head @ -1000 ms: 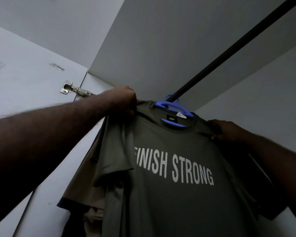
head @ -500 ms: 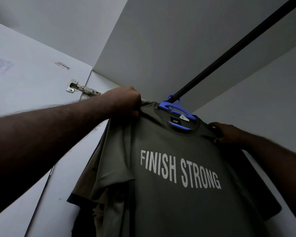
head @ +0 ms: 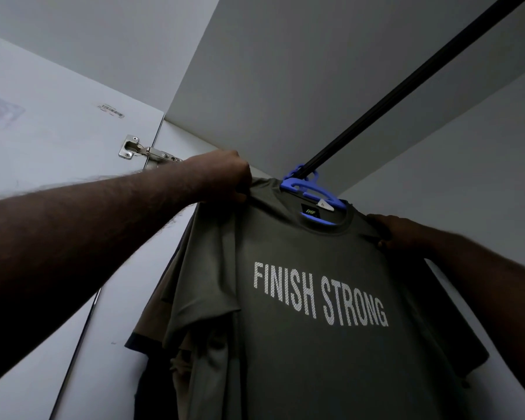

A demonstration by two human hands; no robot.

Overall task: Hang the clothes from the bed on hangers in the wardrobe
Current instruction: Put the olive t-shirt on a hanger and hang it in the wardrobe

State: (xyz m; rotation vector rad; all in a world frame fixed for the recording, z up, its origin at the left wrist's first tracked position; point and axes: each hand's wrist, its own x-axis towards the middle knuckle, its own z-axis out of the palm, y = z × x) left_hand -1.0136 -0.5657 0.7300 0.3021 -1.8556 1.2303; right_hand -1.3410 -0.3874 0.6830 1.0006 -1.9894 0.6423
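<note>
Two hands are on the shirt at this moment. The left hand (head: 225,177) has its fingers curled tight round the fabric at one shoulder of the grey shirt (head: 315,298). The right hand (head: 397,234) pinches the other shoulder, though its fingertips are partly hidden in the cloth. The shirt sits on a blue hanger (head: 312,189), and the hook (head: 300,172) of the hanger is over the black rail (head: 406,86) under the top of the wardrobe (head: 285,71). So the shirt is already in its place, just in front of some brown clothes (head: 152,313).

I judge that the step in hand is the straightening of the shoulders, and some things can go wrong here. If one hand pulls harder than the other, the fabric may slide along the hanger arm. Then the neck can slip off one end, and the shirt will hang crooked or drop. A pull towards the person may also twist the hook on the rail. How deep the hook sits I cannot tell, because it is seen from below. The sleeve (head: 200,283) on the left side lies against the brown clothes and could be left creased or caught between them. If both hands let go suddenly, the hanger may swing into its neighbours.
</note>
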